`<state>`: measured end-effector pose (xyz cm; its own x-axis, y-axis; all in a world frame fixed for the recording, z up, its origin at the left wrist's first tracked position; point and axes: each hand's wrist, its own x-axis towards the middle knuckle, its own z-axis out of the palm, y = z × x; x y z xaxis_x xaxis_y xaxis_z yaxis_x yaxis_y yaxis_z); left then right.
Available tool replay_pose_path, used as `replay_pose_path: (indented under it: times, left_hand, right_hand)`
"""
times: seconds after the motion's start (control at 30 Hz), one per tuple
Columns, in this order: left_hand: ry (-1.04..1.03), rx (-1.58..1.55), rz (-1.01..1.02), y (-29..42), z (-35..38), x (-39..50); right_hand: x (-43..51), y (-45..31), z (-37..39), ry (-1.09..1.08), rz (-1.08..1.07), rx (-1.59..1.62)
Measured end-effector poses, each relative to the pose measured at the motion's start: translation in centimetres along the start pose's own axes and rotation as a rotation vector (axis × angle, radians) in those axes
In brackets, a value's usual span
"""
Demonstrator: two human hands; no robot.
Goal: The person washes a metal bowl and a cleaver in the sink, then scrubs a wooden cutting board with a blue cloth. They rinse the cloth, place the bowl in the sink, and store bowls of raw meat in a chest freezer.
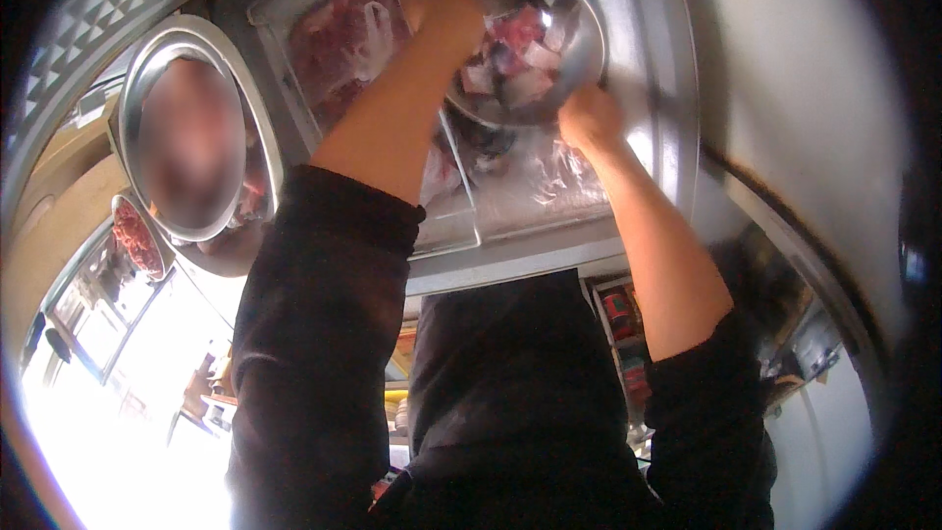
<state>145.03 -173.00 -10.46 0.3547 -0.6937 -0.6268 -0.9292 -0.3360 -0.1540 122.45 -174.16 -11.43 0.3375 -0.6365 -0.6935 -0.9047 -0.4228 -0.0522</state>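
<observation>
A round metal bowl (589, 37) is between my hands, inside what looks like a chest freezer. Pieces of meat (533, 51), red and pale, lie in it. My left hand (449, 11) closes over the bowl's left rim, hiding that part of the edge. At the lower right rim, my right hand (592, 118) grips with curled fingers. Below the bowl are clear plastic bags (563, 173), their contents hard to make out. Bagged reddish meat (324, 40) lies to the left, partly behind my left forearm.
A white wire divider (460, 162) runs through the freezer. The front rim (515, 265) of the freezer is close to my body. On the left stand a metal basin (126, 118) with blurred contents and a smaller dish of minced meat (136, 239). A pale wall (795, 88) rises at right.
</observation>
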Motion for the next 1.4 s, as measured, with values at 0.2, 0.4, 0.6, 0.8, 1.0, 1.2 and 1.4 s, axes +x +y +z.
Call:
replay_pose_path:
  times: [0.2, 0.4, 0.6, 0.8, 1.0, 1.2, 1.4]
  left_hand:
    - [0.081, 0.094, 0.000, -0.5, 1.0, 0.7]
    - [0.071, -0.009, 0.001, -0.4, 2.3, 1.7]
    - [0.374, -0.360, -0.084, 0.8, 2.7, -1.3]
    - [0.660, -1.007, 0.236, 7.0, 7.3, -22.4]
    - [0.415, -0.944, 0.184, 8.5, 9.6, -31.9]
    - [0.305, -0.785, 0.176, 9.7, 8.9, -29.8]
    - [0.270, -0.879, 0.106, 9.9, 8.3, -29.9]
  right_hand:
    - [1.2, 0.2, 0.5, -0.103, 0.088, 0.040]
    - [0.4, -0.4, -0.5, -0.012, -0.024, -0.063]
    - [-3.6, 3.2, -2.9, 0.067, -0.511, -0.348]
    - [-15.1, 12.9, -3.9, 0.358, -0.077, 0.953]
    - [-18.8, 11.9, -3.7, 0.451, -0.617, 0.409]
    - [-15.6, 7.8, -0.7, 0.308, -0.582, 0.171]
    - [-15.1, 8.2, 0.9, 0.415, -0.600, 0.171]
